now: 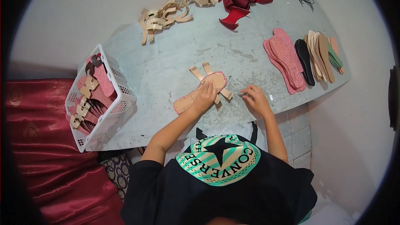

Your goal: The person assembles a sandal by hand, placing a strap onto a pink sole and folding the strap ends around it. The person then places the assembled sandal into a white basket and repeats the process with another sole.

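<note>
The left hand presses, fingers flat, on straps over a sole. The right hand rests curled on the table, and whether it holds anything cannot be told. The step is likely strap fitting; the next move calls for keeping them aligned.

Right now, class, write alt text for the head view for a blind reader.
The left hand presses tan straps onto a pink-edged insole on a grey table; the right hand rests beside it. A white basket holds more.
</note>
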`<control>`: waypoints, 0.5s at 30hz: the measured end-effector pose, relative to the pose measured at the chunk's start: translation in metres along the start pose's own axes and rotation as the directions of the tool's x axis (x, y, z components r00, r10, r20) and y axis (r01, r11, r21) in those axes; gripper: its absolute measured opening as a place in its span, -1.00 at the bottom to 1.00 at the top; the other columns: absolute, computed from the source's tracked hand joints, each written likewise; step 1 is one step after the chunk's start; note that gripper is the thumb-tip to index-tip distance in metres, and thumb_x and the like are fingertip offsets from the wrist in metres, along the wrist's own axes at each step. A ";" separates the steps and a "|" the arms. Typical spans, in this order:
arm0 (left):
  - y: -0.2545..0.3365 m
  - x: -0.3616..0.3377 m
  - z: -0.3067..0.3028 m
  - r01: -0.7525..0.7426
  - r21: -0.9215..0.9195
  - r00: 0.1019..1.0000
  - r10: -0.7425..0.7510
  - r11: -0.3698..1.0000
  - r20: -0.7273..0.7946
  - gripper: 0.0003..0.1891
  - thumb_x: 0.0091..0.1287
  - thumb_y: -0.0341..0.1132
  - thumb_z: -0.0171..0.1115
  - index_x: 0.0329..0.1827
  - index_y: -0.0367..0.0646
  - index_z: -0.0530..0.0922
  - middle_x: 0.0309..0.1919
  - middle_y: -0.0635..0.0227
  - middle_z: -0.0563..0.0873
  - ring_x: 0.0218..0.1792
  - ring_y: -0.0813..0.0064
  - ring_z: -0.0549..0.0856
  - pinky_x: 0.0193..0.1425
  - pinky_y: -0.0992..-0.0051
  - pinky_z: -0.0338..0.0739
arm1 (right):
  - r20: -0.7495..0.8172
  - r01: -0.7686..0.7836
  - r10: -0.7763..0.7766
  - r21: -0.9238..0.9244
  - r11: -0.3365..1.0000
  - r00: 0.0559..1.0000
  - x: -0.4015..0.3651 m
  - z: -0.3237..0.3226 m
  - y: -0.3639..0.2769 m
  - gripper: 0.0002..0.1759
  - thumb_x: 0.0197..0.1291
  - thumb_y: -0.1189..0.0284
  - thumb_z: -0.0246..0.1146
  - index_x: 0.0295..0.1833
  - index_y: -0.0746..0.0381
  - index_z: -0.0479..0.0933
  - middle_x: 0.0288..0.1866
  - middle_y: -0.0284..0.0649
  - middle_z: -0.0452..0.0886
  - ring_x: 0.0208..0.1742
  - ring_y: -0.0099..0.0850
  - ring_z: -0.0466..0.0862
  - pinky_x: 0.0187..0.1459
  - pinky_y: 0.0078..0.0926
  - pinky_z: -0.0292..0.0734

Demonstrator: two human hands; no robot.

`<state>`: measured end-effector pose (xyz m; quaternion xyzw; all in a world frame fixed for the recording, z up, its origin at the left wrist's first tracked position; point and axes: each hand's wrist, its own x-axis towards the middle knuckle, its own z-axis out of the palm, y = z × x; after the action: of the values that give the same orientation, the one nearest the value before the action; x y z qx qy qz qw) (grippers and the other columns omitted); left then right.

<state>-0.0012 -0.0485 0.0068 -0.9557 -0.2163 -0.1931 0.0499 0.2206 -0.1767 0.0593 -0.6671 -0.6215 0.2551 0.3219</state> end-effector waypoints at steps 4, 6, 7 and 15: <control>0.001 -0.001 -0.002 0.006 0.019 1.000 -0.006 1.000 0.003 -0.88 0.10 -0.42 0.10 -0.37 -0.29 0.41 0.00 -0.11 0.56 0.04 0.08 0.59 0.16 0.27 0.47 | 0.004 0.085 -0.085 -0.025 0.996 0.996 0.022 0.008 -0.017 -0.69 -0.03 0.46 0.28 -0.08 0.10 0.57 -0.15 -0.24 0.49 -0.01 -0.23 0.45 0.02 -0.33 0.34; 0.002 -0.001 -0.001 0.020 0.020 1.000 -0.020 1.000 0.003 -0.88 0.10 -0.42 0.10 -0.36 -0.29 0.41 0.00 -0.11 0.55 0.05 0.08 0.58 0.16 0.27 0.47 | 0.042 0.122 -0.121 -0.026 0.992 0.992 0.029 0.011 -0.017 -0.68 -0.04 0.47 0.28 -0.07 0.08 0.57 -0.14 -0.25 0.49 -0.01 -0.24 0.46 0.03 -0.33 0.33; 0.001 -0.002 0.000 0.025 0.004 1.000 -0.025 1.000 -0.001 -0.88 0.11 -0.42 0.10 -0.36 -0.29 0.41 0.01 -0.11 0.55 0.05 0.09 0.58 0.17 0.27 0.46 | 0.096 0.170 -0.165 -0.046 0.984 0.982 0.032 0.013 -0.016 -0.68 -0.04 0.47 0.29 -0.08 0.07 0.57 -0.12 -0.26 0.50 -0.01 -0.25 0.46 0.04 -0.33 0.33; 0.001 -0.004 0.000 0.060 -0.044 0.998 -0.060 0.997 -0.012 -0.87 0.10 -0.43 0.09 -0.34 -0.30 0.42 0.00 -0.09 0.56 0.03 0.11 0.59 0.16 0.28 0.47 | 0.105 0.336 -0.323 -0.146 0.930 0.940 0.046 0.036 -0.012 -0.75 0.01 0.45 0.29 -0.13 0.09 0.55 0.03 -0.33 0.54 0.13 -0.21 0.43 0.16 -0.25 0.27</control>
<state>-0.0039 -0.0508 0.0050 -0.9483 -0.2404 -0.2055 0.0247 0.1905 -0.1270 0.0476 -0.5665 -0.7557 0.1722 0.2800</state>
